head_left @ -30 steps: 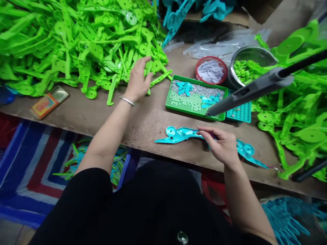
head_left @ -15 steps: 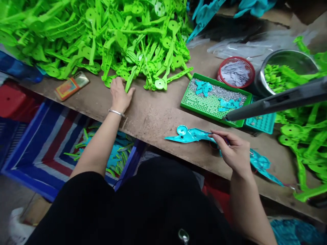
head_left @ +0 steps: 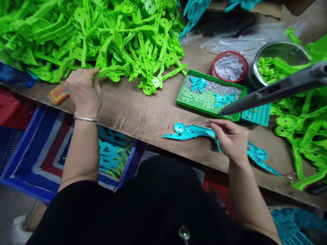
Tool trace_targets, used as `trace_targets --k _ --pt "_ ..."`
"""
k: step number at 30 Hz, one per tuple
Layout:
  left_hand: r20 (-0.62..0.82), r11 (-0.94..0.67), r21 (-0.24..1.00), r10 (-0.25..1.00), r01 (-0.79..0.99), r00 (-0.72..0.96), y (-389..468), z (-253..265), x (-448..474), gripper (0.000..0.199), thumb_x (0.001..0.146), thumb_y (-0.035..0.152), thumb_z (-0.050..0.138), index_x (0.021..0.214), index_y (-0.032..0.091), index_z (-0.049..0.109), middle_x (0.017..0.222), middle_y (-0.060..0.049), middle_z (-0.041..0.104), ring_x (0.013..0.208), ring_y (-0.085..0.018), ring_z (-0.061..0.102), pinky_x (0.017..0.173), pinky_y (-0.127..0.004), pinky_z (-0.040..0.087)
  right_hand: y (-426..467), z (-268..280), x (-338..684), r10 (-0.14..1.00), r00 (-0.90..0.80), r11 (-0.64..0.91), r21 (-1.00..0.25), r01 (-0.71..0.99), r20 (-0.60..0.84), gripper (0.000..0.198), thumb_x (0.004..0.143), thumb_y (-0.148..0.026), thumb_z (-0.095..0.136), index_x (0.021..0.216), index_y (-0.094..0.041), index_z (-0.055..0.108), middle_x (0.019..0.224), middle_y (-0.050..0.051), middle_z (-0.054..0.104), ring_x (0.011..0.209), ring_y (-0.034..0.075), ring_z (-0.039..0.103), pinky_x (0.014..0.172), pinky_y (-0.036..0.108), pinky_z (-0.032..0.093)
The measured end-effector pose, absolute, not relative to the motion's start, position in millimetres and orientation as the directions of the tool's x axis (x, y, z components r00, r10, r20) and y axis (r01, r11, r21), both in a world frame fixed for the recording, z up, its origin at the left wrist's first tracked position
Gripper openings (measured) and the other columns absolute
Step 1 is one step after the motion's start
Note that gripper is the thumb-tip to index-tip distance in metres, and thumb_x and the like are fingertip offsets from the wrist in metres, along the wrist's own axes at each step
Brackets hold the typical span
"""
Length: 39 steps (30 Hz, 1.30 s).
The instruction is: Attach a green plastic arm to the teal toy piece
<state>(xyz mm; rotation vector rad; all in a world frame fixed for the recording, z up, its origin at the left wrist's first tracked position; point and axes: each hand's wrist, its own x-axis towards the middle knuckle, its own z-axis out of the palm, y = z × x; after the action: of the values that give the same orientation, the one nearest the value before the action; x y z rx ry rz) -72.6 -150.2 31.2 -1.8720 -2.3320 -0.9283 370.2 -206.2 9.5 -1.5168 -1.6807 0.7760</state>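
At the front edge of the green heap, my left hand [head_left: 85,91] is closed round one end of a bright green plastic part [head_left: 112,70]. That part reaches out to the right from the fingers. My right hand [head_left: 233,137] pinches a thin pointed metal tool [head_left: 203,122], whose dark handle is mostly hidden in the palm. Under and to the left of this hand lies a long turquoise plastic part [head_left: 187,132] with a round cup near its pointed end. Another turquoise part [head_left: 260,154] shows to the right of the wrist.
A phone-like orange case [head_left: 57,94] lies partly behind my left hand. Beyond my right hand stand a green tray [head_left: 184,97] of screws and turquoise pieces, a red basket [head_left: 246,69] and a metal bowl [head_left: 254,71]. A grey tool or arm [head_left: 276,88] slants in from the right.
My left hand has moved left from the middle of the heap's edge, closed on a green part, and now covers some of the orange case. The right hand's tool tip has lifted slightly off the turquoise part.
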Motion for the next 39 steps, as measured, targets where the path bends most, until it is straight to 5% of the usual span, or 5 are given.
trace_targets --k 8,21,26,33,39 --pt "0.088 -0.168 0.580 0.986 0.797 0.143 -168.9 -9.4 -50.6 0.033 0.064 0.040 0.080 0.094 0.027 0.072 0.112 -0.007 0.073 0.106 -0.034 0.063 0.102 -0.054 0.045 -204.6 10.9 367.2 0.992 -0.042 0.119 -0.832 0.542 0.115 0.017 0.089 -0.032 0.069 0.100 -0.022 0.077 0.090 0.005 0.079 0.081 0.020 0.075 0.073 0.032 0.060" --pt "-0.009 0.334 0.278 0.939 0.901 -0.345 -161.1 -2.5 -11.1 0.047 0.079 0.013 0.053 0.126 0.009 0.053 0.121 -0.025 0.059 0.116 -0.043 0.058 0.099 -0.060 0.045 -193.9 -29.4 329.6 0.959 -0.099 0.277 -0.791 0.546 0.267 0.017 0.095 -0.024 0.058 0.102 -0.023 0.074 0.099 0.004 0.078 0.093 0.018 0.075 0.086 0.035 0.059" --pt "0.086 0.112 0.184 0.988 0.977 -0.129 -231.9 31.6 -30.4 0.045 0.093 0.029 0.047 0.134 0.014 0.057 0.107 -0.016 0.064 0.105 -0.035 0.060 0.094 -0.053 0.049 -197.7 -39.6 335.6 0.974 -0.084 0.220 -0.813 0.539 0.208 0.018 0.097 -0.026 0.056 0.103 -0.023 0.073 0.102 0.005 0.078 0.097 0.020 0.075 0.090 0.040 0.059" --pt "0.150 -0.570 0.408 0.812 0.713 0.563 -233.6 11.8 23.5 0.043 0.102 0.027 0.049 0.145 0.034 0.052 0.090 -0.003 0.061 0.081 -0.017 0.054 0.074 -0.031 0.043 -203.5 -42.0 339.6 0.983 -0.069 0.179 -0.840 0.512 0.168 0.018 0.096 -0.028 0.058 0.103 -0.022 0.073 0.099 0.005 0.079 0.094 0.020 0.075 0.088 0.039 0.059" --pt "0.060 -0.691 0.358 0.688 0.628 0.723 -212.5 -24.6 50.2 0.041 0.104 0.029 0.042 0.143 0.031 0.055 0.090 -0.005 0.059 0.080 -0.019 0.048 0.072 -0.032 0.035 -214.5 -39.9 348.7 0.982 -0.084 0.186 -0.825 0.534 0.167 0.017 0.096 -0.028 0.058 0.103 -0.022 0.073 0.098 0.005 0.079 0.092 0.019 0.076 0.086 0.037 0.060"
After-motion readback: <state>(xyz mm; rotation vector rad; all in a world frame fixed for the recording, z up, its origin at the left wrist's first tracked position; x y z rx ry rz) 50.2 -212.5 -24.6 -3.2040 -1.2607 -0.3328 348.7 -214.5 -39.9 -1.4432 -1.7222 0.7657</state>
